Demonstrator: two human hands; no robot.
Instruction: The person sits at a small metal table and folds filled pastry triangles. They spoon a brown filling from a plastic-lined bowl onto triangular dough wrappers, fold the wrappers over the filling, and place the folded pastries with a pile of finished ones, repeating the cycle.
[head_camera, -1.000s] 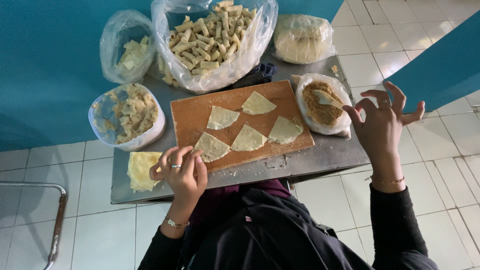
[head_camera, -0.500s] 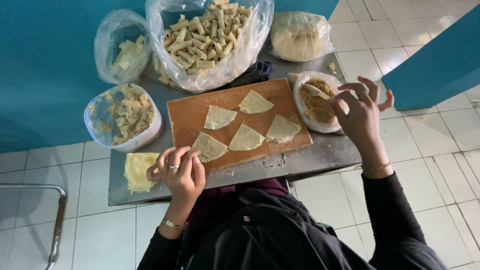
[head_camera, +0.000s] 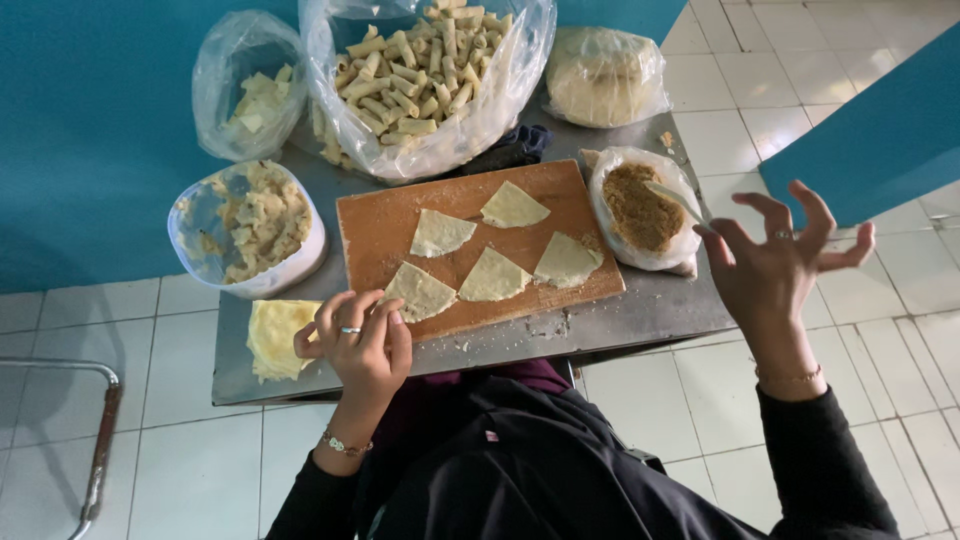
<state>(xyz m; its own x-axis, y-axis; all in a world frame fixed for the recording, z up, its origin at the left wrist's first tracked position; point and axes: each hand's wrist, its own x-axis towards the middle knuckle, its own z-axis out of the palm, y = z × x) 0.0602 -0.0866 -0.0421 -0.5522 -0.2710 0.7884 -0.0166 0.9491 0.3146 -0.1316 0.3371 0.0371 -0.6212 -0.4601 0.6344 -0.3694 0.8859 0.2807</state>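
Head view, left hand: we see our left hand (head_camera: 362, 345) at the near edge of the wooden board (head_camera: 478, 243), fingers curled and pinching the corner of the nearest dough triangle (head_camera: 420, 291).
Head view, right hand: our right hand (head_camera: 778, 268) hangs in the air to the right of the worktop (head_camera: 640, 318), fingers spread wide, gripping nothing; a ring sits on one finger.
Head view, board: four more dough triangles (head_camera: 497, 275) lie flat on it, apart from one another.
Head view, filling: a bag-lined bowl of brown filling (head_camera: 640, 208) stands just right of the board, a spoon (head_camera: 672, 200) resting in it.
Head view, rest: we see a big bag of rolled pieces (head_camera: 415, 70) behind the board, and a stack of pale sheets (head_camera: 272, 337) beside our left hand.
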